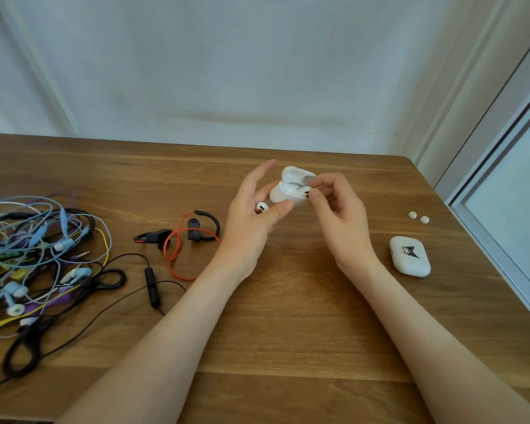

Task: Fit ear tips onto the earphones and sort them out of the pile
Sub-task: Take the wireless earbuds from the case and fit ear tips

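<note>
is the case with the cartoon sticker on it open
No, the sticker case lies shut on the table near the right edge; the open one is the plain white case in the left hand.

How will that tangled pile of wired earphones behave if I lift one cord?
Likely floppy: the pile of wired earphones loops in thin, slack cords. They cross everywhere, so one probably drags others along. Probably light: just thin wire.

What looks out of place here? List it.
Two loose ear tips lie near the table edge at right, fitted to nothing. The wired earphones at left are one knotted tangle. One earbud rests loose in the left hand, which grips the open case; the right hand pinches the other earbud.
</note>
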`<state>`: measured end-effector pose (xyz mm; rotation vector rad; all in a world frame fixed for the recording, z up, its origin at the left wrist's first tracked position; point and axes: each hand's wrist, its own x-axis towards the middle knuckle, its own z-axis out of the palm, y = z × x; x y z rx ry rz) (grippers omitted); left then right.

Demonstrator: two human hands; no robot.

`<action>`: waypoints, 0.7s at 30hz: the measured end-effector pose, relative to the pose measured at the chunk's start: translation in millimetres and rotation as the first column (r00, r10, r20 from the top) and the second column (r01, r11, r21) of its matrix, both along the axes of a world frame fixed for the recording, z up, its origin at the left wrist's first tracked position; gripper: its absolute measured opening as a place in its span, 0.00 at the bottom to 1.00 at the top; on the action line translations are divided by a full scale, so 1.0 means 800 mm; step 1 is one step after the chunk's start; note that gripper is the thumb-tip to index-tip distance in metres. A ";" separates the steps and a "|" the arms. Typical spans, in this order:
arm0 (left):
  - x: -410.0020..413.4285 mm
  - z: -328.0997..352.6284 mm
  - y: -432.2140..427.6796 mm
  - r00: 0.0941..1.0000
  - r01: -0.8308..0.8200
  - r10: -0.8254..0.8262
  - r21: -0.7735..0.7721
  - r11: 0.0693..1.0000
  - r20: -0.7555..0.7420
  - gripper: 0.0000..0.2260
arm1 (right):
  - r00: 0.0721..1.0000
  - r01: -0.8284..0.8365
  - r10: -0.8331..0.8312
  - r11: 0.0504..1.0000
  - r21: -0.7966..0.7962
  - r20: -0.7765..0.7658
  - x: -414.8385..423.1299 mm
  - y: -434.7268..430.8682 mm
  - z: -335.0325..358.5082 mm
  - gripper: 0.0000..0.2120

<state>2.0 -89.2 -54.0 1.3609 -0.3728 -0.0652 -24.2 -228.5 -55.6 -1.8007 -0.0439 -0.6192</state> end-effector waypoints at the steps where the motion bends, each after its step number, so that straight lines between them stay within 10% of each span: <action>1: 0.000 0.000 0.000 1.000 0.006 -0.006 -0.010 1.000 -0.009 0.26 | 1.000 0.001 -0.001 1.000 -0.011 0.004 0.001 -0.001 0.000 0.08; 11: 0.003 -0.009 -0.004 0.996 0.003 0.010 0.141 0.990 -0.091 0.19 | 0.970 0.129 -0.011 0.873 -0.471 0.245 0.003 -0.003 -0.007 0.10; 21: 0.002 -0.011 -0.005 0.999 -0.031 0.018 0.450 0.893 0.034 0.32 | 0.993 -0.015 0.093 0.726 -0.687 0.076 0.007 -0.001 -0.015 0.11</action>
